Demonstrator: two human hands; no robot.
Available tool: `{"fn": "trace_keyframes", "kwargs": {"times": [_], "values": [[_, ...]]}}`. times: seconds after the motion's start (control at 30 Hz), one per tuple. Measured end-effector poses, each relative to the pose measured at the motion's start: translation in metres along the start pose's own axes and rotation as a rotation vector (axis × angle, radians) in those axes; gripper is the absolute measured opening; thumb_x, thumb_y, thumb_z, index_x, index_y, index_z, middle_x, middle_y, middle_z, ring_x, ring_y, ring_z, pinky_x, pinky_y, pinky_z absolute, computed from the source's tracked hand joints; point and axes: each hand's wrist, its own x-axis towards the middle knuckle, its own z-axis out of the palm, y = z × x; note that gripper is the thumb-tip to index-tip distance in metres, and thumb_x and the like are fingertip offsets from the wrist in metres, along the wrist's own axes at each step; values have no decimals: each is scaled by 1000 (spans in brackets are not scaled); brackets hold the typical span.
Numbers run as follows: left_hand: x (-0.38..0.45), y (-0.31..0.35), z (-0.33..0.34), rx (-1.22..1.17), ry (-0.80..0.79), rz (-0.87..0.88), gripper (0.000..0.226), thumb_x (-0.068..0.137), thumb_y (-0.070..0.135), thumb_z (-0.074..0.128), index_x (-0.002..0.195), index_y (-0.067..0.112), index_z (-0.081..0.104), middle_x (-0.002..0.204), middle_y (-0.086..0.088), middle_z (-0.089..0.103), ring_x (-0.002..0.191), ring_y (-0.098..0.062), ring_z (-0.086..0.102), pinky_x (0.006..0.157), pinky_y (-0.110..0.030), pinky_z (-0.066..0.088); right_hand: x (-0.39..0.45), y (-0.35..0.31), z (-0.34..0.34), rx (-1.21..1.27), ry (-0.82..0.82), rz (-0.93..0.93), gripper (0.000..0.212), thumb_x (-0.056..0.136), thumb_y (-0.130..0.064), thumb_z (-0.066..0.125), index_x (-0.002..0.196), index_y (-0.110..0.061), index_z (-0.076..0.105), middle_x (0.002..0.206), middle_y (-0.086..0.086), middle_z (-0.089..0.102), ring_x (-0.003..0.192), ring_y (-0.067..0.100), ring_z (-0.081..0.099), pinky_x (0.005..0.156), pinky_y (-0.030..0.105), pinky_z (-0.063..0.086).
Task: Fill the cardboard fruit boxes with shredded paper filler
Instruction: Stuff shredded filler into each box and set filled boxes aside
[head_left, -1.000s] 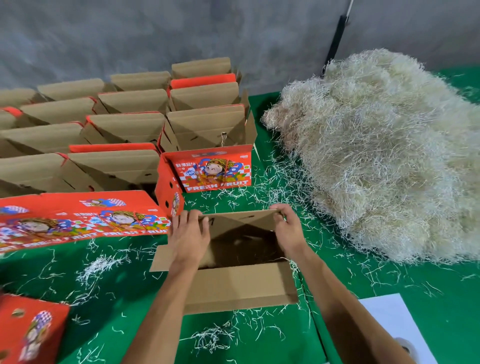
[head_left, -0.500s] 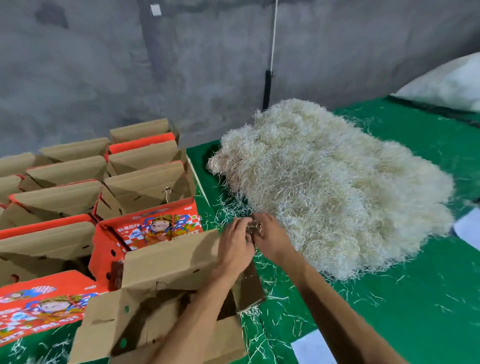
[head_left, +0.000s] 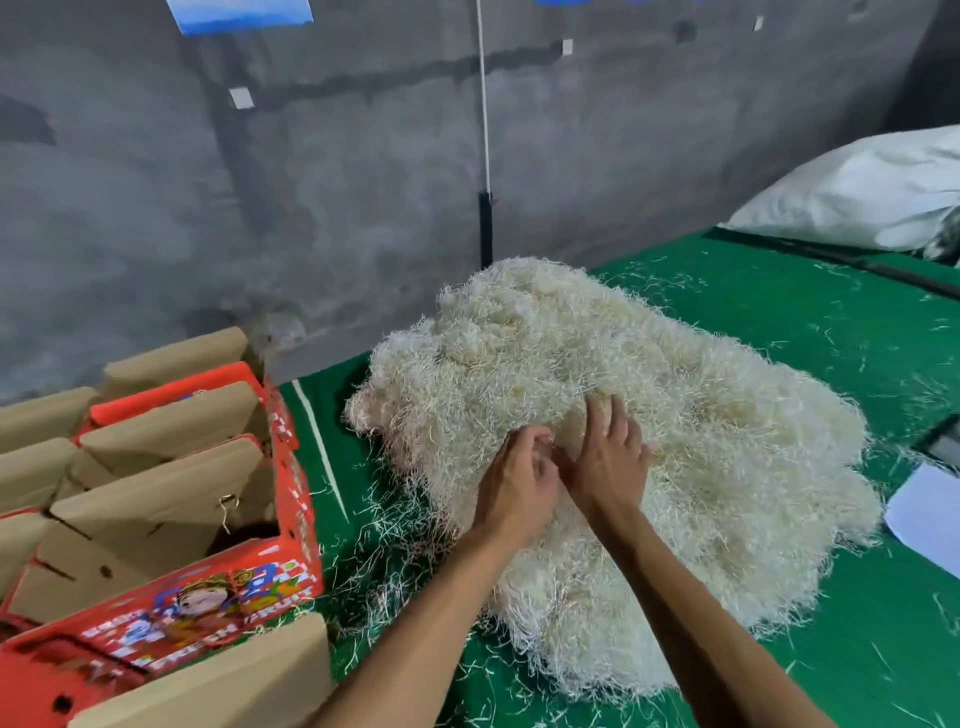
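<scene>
Head view: both hands are sunk into the near side of the shredded paper (head_left: 649, 415). The left hand (head_left: 514, 483) has its fingers curled into the strands, pinching a tuft; the right hand (head_left: 608, 457) lies flatter with straight fingers pushing in just beside it. The boxes (head_left: 171, 499) stand open, well off to the left of the hands. The strands tangle, so a pull may drag a long trailing clump and scatter paper over the green table (head_left: 779, 322) between pile and boxes.
</scene>
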Motion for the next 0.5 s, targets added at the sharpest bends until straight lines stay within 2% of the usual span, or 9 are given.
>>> {"fn": "trace_keyframes", "kwargs": {"times": [0.07, 0.13, 0.17, 0.23, 0.27, 0.3, 0.37, 0.43, 0.5], "values": [[9, -3, 5, -36, -3, -1, 38, 96, 24, 55, 125, 46, 44, 117, 24, 56, 88, 6, 60, 64, -18, 54, 11, 5, 10, 56, -81, 20, 78, 93, -58, 53, 152, -23, 16, 159, 15, 24, 125, 39, 50, 94, 52, 51], [9, -11, 7, -126, -10, -28, 32, 98, 22, 53, 121, 44, 50, 125, 30, 54, 100, 8, 58, 77, -21, 56, 14, 6, 17, 31, -94, -65, 55, 97, -44, 55, 141, -19, 34, 138, 11, 50, 106, 28, 58, 83, 43, 56], [7, -16, 5, -184, 6, -55, 30, 98, 20, 53, 117, 44, 53, 123, 34, 54, 103, 6, 58, 80, -24, 56, 14, 6, 18, -8, -69, -122, 45, 98, -38, 55, 136, -17, 42, 127, 8, 58, 99, 23, 57, 81, 39, 56], [2, -25, -2, -307, 83, -124, 29, 97, 16, 55, 109, 42, 58, 116, 35, 57, 99, -5, 64, 74, -28, 57, 16, -1, 13, -30, 22, -207, 37, 96, -28, 60, 130, -17, 51, 116, 5, 64, 94, 18, 57, 86, 37, 54], [-1, -28, -8, -374, 132, -171, 28, 96, 15, 57, 106, 41, 59, 115, 28, 60, 95, -13, 67, 69, -30, 57, 16, -9, 7, -18, 66, -242, 38, 94, -26, 63, 130, -17, 54, 115, 4, 65, 96, 18, 58, 89, 36, 52], [-1, -29, -14, -445, 176, -219, 23, 96, 17, 58, 106, 38, 60, 117, 19, 62, 93, -18, 68, 71, -33, 59, 16, -20, 0, 1, 115, -281, 40, 91, -27, 67, 129, -17, 57, 115, 4, 66, 99, 19, 59, 92, 37, 50], [2, -27, -31, -635, 181, -347, 16, 97, 28, 59, 113, 28, 62, 118, 0, 65, 99, -22, 68, 82, -44, 59, 12, -51, -18, 72, 190, -346, 41, 89, -31, 71, 126, -16, 62, 116, 4, 67, 103, 22, 60, 94, 38, 48], [5, -22, -53, -910, 109, -531, 36, 96, 48, 54, 118, 22, 63, 118, -10, 68, 104, -27, 68, 85, -51, 58, -1, -86, -32, 187, 212, -421, 41, 88, -35, 71, 123, -16, 63, 114, 2, 66, 103, 21, 58, 92, 38, 49], [4, -21, -79, -1221, 58, -688, 58, 96, 63, 40, 120, 16, 64, 119, -16, 68, 107, -30, 68, 91, -50, 55, -19, -121, -44, 351, 194, -500, 41, 87, -34, 72, 122, -16, 62, 113, 1, 64, 102, 19, 57, 93, 34, 51]]}}
